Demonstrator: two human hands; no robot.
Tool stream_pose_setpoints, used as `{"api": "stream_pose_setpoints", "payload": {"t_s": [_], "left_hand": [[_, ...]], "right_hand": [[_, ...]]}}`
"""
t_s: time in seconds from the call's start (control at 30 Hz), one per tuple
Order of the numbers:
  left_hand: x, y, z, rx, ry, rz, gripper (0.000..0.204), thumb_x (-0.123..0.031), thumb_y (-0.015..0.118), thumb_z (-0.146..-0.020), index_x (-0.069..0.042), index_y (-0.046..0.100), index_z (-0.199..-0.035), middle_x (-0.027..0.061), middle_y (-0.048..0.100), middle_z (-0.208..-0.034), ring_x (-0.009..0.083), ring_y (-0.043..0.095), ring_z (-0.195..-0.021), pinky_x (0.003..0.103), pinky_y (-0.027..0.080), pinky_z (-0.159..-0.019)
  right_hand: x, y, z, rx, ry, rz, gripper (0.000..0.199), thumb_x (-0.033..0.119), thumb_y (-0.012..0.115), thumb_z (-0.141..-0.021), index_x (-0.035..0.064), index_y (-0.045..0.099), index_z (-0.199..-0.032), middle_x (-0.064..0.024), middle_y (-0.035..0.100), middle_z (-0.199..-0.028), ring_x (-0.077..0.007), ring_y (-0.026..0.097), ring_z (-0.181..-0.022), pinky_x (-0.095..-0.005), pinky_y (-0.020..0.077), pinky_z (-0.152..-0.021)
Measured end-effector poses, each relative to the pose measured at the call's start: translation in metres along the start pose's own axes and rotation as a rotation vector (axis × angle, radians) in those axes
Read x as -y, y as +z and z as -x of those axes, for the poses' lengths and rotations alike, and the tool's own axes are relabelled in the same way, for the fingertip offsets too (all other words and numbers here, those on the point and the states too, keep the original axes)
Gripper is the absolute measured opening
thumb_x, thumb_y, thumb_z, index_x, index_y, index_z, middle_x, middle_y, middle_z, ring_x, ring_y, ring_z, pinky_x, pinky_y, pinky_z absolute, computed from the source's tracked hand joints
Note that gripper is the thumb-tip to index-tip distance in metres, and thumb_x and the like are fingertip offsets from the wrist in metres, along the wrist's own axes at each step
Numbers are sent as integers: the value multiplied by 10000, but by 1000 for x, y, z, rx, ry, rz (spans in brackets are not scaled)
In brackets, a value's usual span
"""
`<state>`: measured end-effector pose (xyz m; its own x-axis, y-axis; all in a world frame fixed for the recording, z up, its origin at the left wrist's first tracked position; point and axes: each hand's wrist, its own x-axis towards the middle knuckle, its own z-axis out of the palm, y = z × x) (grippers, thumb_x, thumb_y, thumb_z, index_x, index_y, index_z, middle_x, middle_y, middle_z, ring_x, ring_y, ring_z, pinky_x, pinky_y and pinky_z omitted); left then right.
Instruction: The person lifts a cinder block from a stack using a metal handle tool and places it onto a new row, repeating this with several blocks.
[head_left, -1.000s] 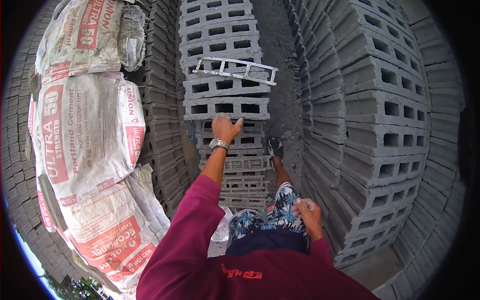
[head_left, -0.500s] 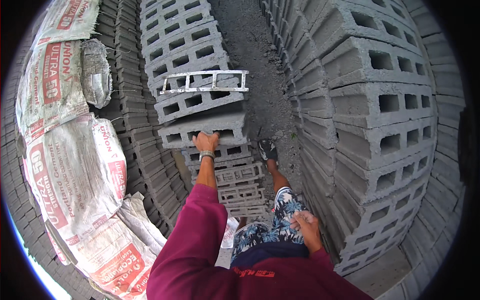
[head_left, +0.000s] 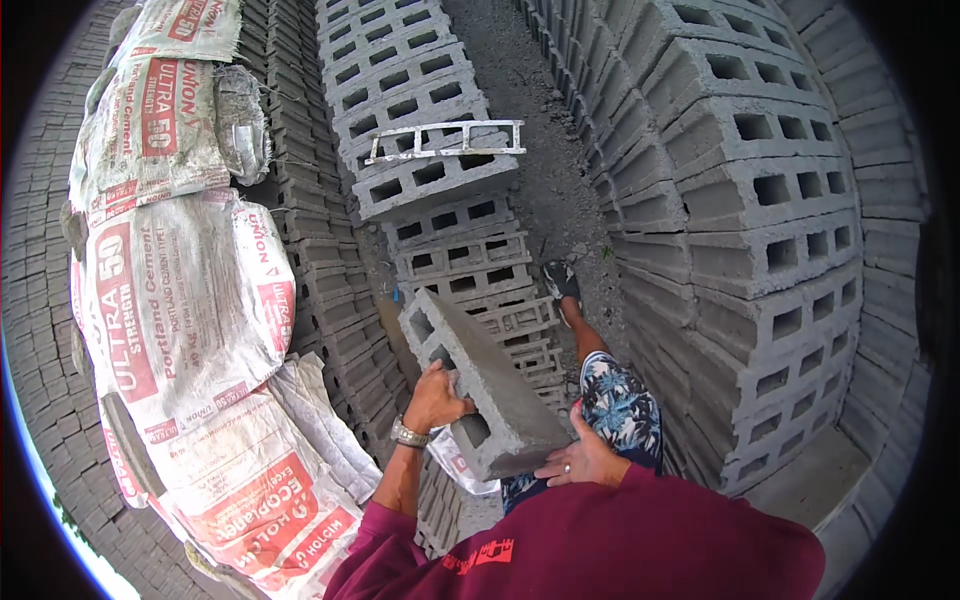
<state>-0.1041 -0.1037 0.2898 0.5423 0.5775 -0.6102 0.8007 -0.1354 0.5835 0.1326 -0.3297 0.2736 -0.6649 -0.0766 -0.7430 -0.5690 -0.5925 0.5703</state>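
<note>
A grey hollow concrete block (head_left: 505,385) is tilted in front of me, its row of holes facing left. My left hand (head_left: 438,398), with a watch on the wrist, grips it by the web between its holes. My right hand (head_left: 583,458), wearing a ring, is open with fingers extended against the block's near lower end. Ahead, a white ladder-like frame (head_left: 418,140) lies across a row of stacked blocks (head_left: 400,108).
Cement bags (head_left: 190,300) cover block stacks on the left. A tall wall of blocks (head_left: 720,220) rises at right. A gravel strip (head_left: 530,130) runs between the stacks, my shoe (head_left: 558,280) at its edge. Pale ladder-like pieces (head_left: 515,318) lie below the held block.
My left hand has pulled the block off the row's near end toward me and tilted it. My right hand has moved from beside my shorts to the block's near end.
</note>
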Motion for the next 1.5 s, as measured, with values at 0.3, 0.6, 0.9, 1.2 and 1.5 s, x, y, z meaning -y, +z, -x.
{"api": "stream_pose_setpoints", "payload": {"t_s": [0.3,0.6,0.9,1.2,1.5], "left_hand": [[-23,22,139,-131,20,-270,530,-350,770,-631,83,687,-925,298,652,-859,412,619,-1030,433,342,-1126],[-54,38,204,-230,26,-122,490,-303,779,-607,-17,725,-1001,228,654,-790,403,600,-948,419,427,-1003],[2,166,164,-98,-216,367,384,-153,743,-688,64,662,-995,187,675,-1002,289,636,-919,375,496,-865],[129,272,107,-414,-345,909,150,-119,555,-874,-113,488,-740,-74,374,-675,63,323,-581,267,278,-514],[198,311,124,-456,-390,1702,440,-371,479,-1013,-60,563,-1313,73,633,-1255,252,652,-1078,421,544,-922]], "right_hand": [[-96,-34,-59,56,-454,172,921,606,734,-782,132,353,-1475,-206,403,-1440,-398,398,-1309,-612,262,-1080],[-167,-61,-62,8,-657,112,467,511,671,-889,169,604,-1200,-51,634,-1137,-248,562,-1041,-473,414,-792],[-129,-150,-55,-285,-793,171,428,508,573,-944,107,649,-1074,13,633,-861,-109,538,-631,-280,350,-464],[29,-107,-47,-223,-1067,656,621,612,616,-903,-2,697,-949,-22,617,-789,-118,506,-690,-260,405,-625],[39,-29,-91,-264,-983,747,872,753,552,-854,-89,694,-1032,-100,678,-854,-162,615,-746,-266,475,-686]]}}
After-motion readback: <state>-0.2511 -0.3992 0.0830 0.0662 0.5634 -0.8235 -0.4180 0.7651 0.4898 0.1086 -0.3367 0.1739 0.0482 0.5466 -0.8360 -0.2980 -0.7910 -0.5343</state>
